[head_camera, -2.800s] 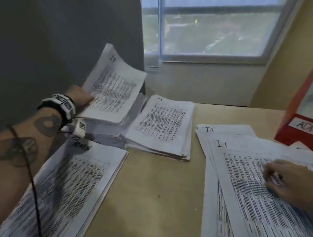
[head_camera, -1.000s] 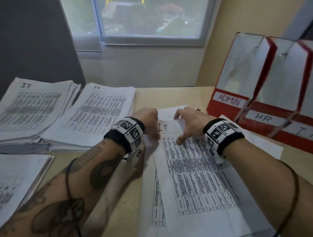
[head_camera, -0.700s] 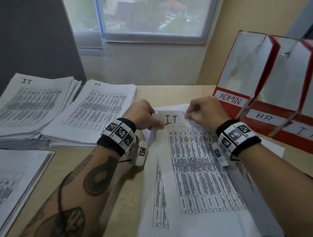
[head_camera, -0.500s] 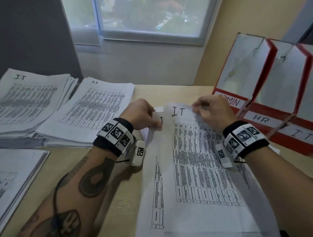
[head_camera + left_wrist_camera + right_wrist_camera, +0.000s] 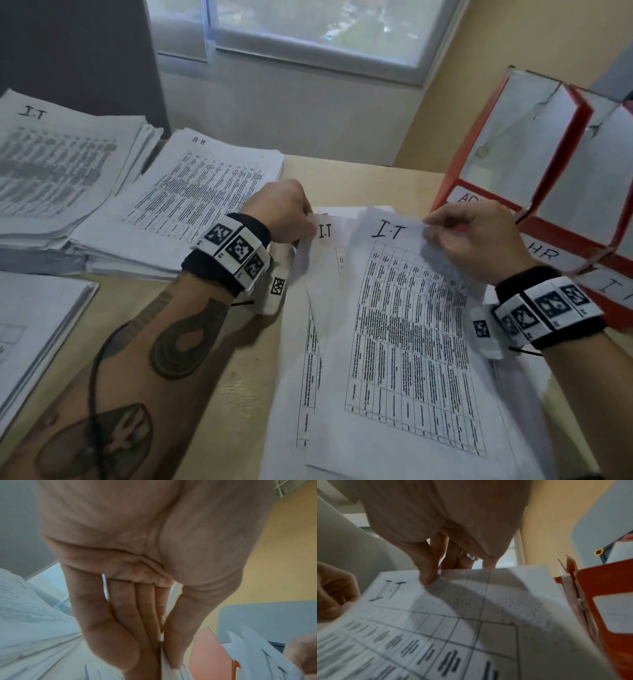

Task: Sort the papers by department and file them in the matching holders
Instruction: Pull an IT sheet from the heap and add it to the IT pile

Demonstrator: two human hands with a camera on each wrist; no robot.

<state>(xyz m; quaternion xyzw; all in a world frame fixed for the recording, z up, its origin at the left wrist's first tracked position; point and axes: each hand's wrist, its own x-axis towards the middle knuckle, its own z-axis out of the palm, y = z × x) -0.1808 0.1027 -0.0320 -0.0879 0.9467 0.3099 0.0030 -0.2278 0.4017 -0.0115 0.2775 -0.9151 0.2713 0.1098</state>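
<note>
A loose bundle of printed IT papers (image 5: 404, 342) lies in front of me, its far end lifted off the table. My left hand (image 5: 284, 212) pinches the top left corner of the IT papers (image 5: 164, 661) between thumb and fingers. My right hand (image 5: 476, 236) pinches the top right edge of the upper IT sheet (image 5: 453, 615), thumb on top. Three red holders stand at the right: ADMIN (image 5: 507, 137), HR (image 5: 582, 192) and IT (image 5: 616, 291). On the left lie the IT pile (image 5: 58, 164), the HR pile (image 5: 195, 198) and a third pile (image 5: 30, 329).
The wooden table (image 5: 246, 359) shows bare between the piles and the bundle. A wall and a window (image 5: 308, 31) run behind the table. The holders stand close to my right wrist.
My left hand left the IT pile at the far left and joined the right at the bundle. Both hands took its top corners and raised the far end slightly.
</note>
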